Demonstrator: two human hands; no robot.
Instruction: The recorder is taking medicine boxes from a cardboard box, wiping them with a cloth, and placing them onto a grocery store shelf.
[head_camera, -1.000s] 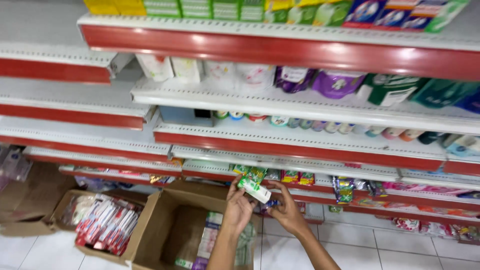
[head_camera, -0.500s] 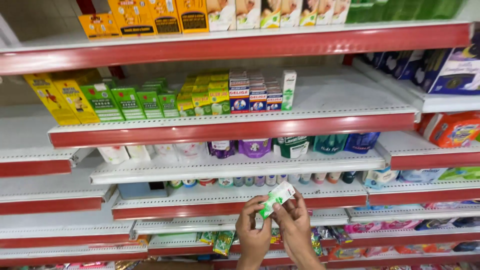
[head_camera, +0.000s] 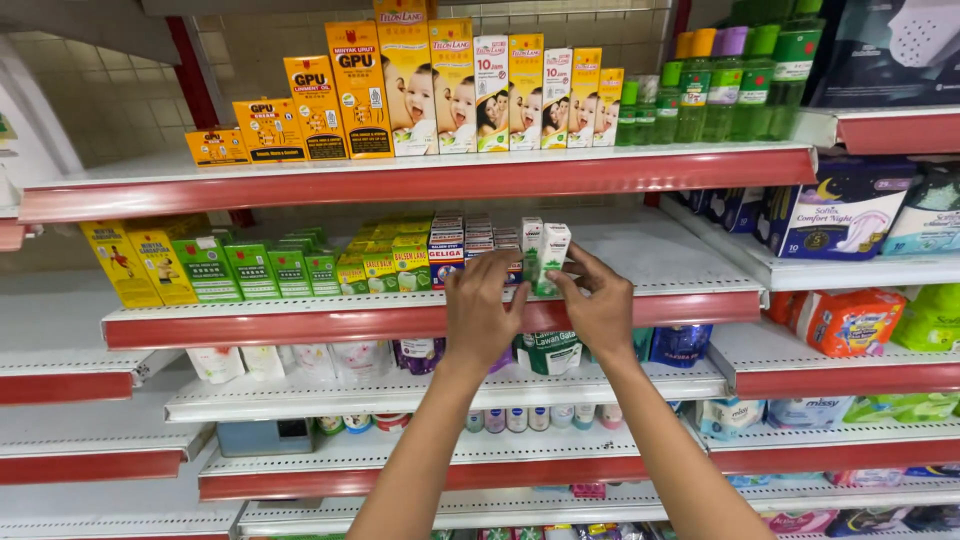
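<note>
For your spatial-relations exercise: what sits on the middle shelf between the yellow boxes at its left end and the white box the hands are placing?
In the head view, green boxes, then red-and-white boxes, fill the stretch between the yellow boxes and the white box.

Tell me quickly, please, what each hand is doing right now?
Left hand: fingers closed on a small white-and-green box at the shelf.
Right hand: fingers closed on the same box.
</note>
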